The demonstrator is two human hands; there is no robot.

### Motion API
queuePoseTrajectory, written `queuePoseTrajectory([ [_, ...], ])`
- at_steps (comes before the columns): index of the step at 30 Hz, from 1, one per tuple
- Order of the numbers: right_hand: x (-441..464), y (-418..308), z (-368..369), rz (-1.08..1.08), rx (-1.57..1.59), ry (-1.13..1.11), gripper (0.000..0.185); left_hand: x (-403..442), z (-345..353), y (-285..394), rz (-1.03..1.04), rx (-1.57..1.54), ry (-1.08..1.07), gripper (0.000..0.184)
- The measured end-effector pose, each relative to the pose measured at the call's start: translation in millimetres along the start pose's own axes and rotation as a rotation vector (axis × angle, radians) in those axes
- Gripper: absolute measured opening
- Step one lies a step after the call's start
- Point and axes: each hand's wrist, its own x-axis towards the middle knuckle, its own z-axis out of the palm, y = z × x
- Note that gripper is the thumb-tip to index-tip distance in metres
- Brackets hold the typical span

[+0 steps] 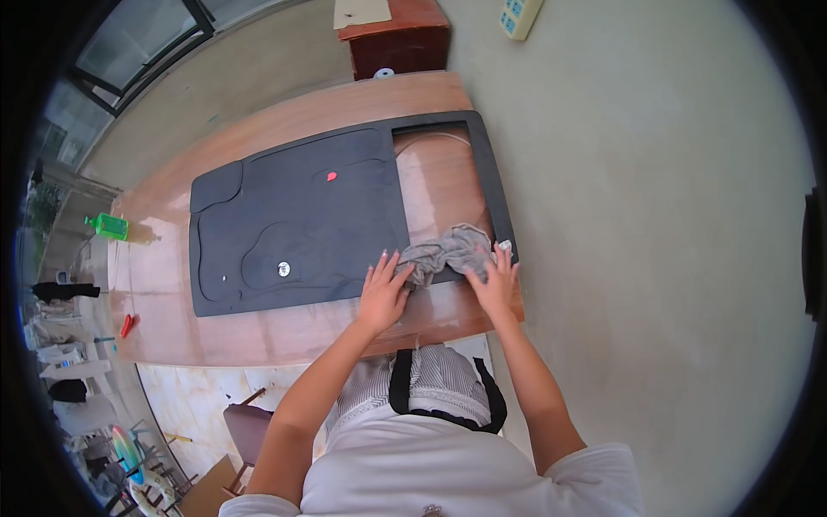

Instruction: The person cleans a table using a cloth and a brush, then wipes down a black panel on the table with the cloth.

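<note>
A grey crumpled cloth (444, 254) lies over the near right part of a large dark panel (310, 215), across the lower edge of its rectangular opening. My left hand (382, 293) rests at the cloth's left end with its fingers spread. At the cloth's right end is my right hand (494, 286), fingers apart, near the panel's corner. A small white piece (505, 246) shows by my right fingertips. On the panel lie a red piece (332, 177) and a round silvery disc (284, 269).
The panel lies on a wooden table (250, 339). A green bottle (112, 227) and a red object (127, 325) are at its left end. Beyond the far edge stands a reddish-brown cabinet (401, 47). A chair (248, 431) is below the near edge.
</note>
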Motion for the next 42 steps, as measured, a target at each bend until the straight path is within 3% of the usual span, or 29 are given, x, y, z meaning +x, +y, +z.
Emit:
queuePoseTrajectory([
  [2, 0, -16, 9, -0.07, -0.155, -0.077, 0.045, -9, 0, -11, -0.031, 0.097, -0.107, 0.061],
  [4, -5, -10, 26, -0.116, -0.031, -0.085, 0.049, -22, -3, -26, 0.007, 0.131, -0.159, 0.065],
  [7, -31, -22, 56, -0.235, 0.162, -0.212, 0.053, -50, -7, -49, 0.003, -0.155, -0.076, 0.065],
  [9, -45, -64, 78, -0.199, 0.373, -0.185, 0.052, -73, -9, -72, -0.087, -0.145, 0.058, 0.065],
  [13, -53, -106, 93, -0.089, 0.358, -0.081, 0.045, -119, -24, -104, -0.286, -0.169, 0.154, 0.065],
  [17, -53, -124, 97, -0.507, 0.47, -0.37, 0.036, -132, -34, -126, -0.199, -0.112, 0.095, 0.064],
  [18, -53, -130, 107, -0.555, 0.493, -0.525, 0.045, -130, -38, -132, -0.186, -0.091, 0.114, 0.064],
  [21, -35, -179, 83, -0.52, 0.133, -0.501, 0.07, -124, -60, -158, -0.2, -0.002, 0.174, 0.064],
  [22, -34, -181, 95, -0.451, 0.034, -0.364, 0.094, -122, -71, -169, -0.23, 0.044, 0.199, 0.064],
  [24, -32, -193, 104, -0.245, 0.038, -0.343, 0.095, -129, -88, -197, -0.282, 0.119, 0.232, 0.07],
  [25, -32, -195, 114, -0.191, 0.068, -0.342, 0.096, -131, -97, -207, -0.338, 0.177, 0.186, 0.084],
  [27, -39, -203, 128, -0.166, 0.142, -0.281, 0.096, -136, -115, -220, -0.492, 0.31, 0.028, 0.097],
  [30, -47, -203, 136, -0.161, 0.234, -0.236, 0.093, -141, -111, -252, -0.615, 0.274, -0.057, 0.105],
  [35, -41, -230, 147, -0.054, 0.314, -0.228, 0.073, -149, -97, -263, -0.541, 0.331, -0.001, 0.107],
  [39, 13, -258, 192, -0.094, 0.196, -0.121, 0.071, -148, -97, -267, -0.55, 0.297, -0.031, 0.108],
  [42, 77, -286, 225, 0.006, 0.219, -0.074, 0.069, -147, -99, -268, -0.564, 0.28, -0.054, 0.107],
])
